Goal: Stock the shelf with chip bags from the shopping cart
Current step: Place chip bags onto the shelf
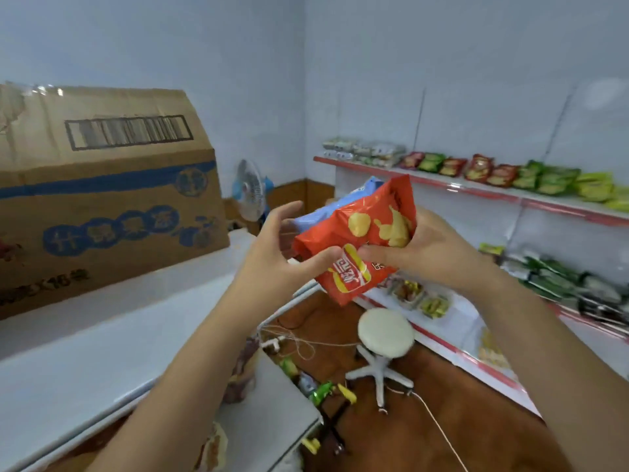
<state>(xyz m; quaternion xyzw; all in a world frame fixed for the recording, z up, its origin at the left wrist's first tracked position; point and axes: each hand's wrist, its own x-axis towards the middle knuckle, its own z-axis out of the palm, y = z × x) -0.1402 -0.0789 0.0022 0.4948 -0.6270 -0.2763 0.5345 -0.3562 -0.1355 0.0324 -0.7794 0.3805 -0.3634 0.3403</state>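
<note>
The red bag (360,240) hides most of the blue bag (326,212); the cardboard box (102,199) is cropped left.

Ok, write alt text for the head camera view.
Two bare hands, left hand and right hand, hold a red chip bag with a blue bag behind it. To the right, a shelf carries red and green bags; a cardboard box sits left, a white stool below.

Red bag (360,240), yellow chips printed; pale blue bag (335,207) behind it. Brown box (102,185) left of bag, blue band, black barcode. Shelf (476,190) right: red edge, red and green packs. White stool (386,332) below.
</note>
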